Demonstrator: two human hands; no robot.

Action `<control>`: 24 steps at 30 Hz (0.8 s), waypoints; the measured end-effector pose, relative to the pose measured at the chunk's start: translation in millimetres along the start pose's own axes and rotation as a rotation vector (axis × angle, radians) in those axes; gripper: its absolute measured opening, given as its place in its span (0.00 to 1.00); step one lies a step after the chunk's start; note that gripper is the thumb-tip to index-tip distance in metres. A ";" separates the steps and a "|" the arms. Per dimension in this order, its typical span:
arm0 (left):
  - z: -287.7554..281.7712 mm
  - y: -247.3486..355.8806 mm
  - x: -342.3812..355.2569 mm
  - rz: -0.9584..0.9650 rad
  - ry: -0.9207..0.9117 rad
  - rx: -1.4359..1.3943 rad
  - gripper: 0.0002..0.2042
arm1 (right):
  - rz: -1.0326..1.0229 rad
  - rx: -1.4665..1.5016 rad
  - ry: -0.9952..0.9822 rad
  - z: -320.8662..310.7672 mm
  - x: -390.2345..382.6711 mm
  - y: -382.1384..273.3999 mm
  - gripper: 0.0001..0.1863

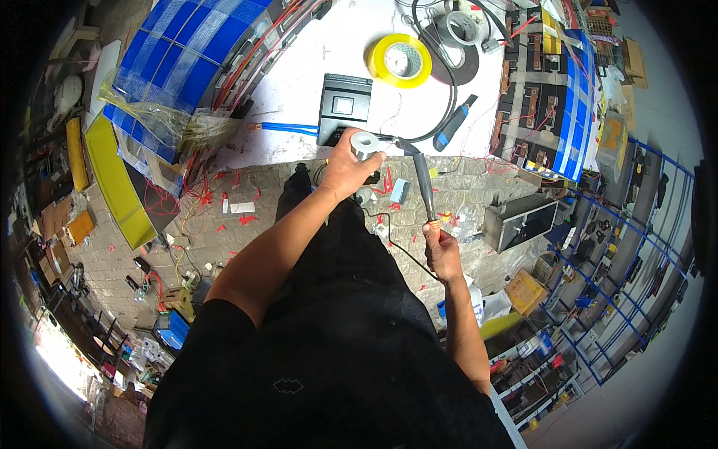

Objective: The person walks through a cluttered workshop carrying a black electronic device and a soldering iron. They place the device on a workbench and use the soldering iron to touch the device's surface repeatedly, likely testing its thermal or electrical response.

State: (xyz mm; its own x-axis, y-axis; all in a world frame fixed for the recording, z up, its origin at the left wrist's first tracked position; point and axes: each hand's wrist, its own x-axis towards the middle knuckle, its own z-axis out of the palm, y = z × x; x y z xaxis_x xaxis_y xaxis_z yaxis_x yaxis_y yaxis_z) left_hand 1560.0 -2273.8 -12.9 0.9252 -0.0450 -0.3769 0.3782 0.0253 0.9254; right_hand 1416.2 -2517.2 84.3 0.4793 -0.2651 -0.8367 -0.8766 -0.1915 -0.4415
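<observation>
My left hand (345, 170) is closed around a small grey spool that looks like solder wire (364, 144), at the table's front edge. My right hand (443, 254) grips the orange handle end of a soldering iron (423, 181), its long dark barrel pointing up and away. The iron's bent tip lies near the end of a thick black cable (453, 86), just right of the spool; whether they touch I cannot tell. Behind my left hand sits a black box with a small screen (344, 116), blue wires (288, 127) leaving its left side. A blue-and-black utility knife (455, 123) lies to the right.
Yellow tape (376, 61) and a grey tape roll (458, 30) lie farther back on the white table (299, 86). Blue-wrapped battery packs (176, 56) flank it on both sides. Red scraps and a metal case (516, 222) are on the brick floor, with blue racks at right.
</observation>
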 end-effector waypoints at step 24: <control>9.3 -3.5 4.3 -0.037 -0.035 0.126 0.20 | -0.082 -0.232 0.010 -13.8 8.2 0.4 0.26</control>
State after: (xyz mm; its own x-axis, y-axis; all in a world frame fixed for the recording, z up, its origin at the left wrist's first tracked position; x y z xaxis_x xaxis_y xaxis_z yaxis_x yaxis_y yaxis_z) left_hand 1562.4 -2283.4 -17.4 0.9081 -0.0781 -0.4114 0.4031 -0.1031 0.9093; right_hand 1420.4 -2532.5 81.8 0.5500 -0.2490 -0.7972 -0.8019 -0.4242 -0.4207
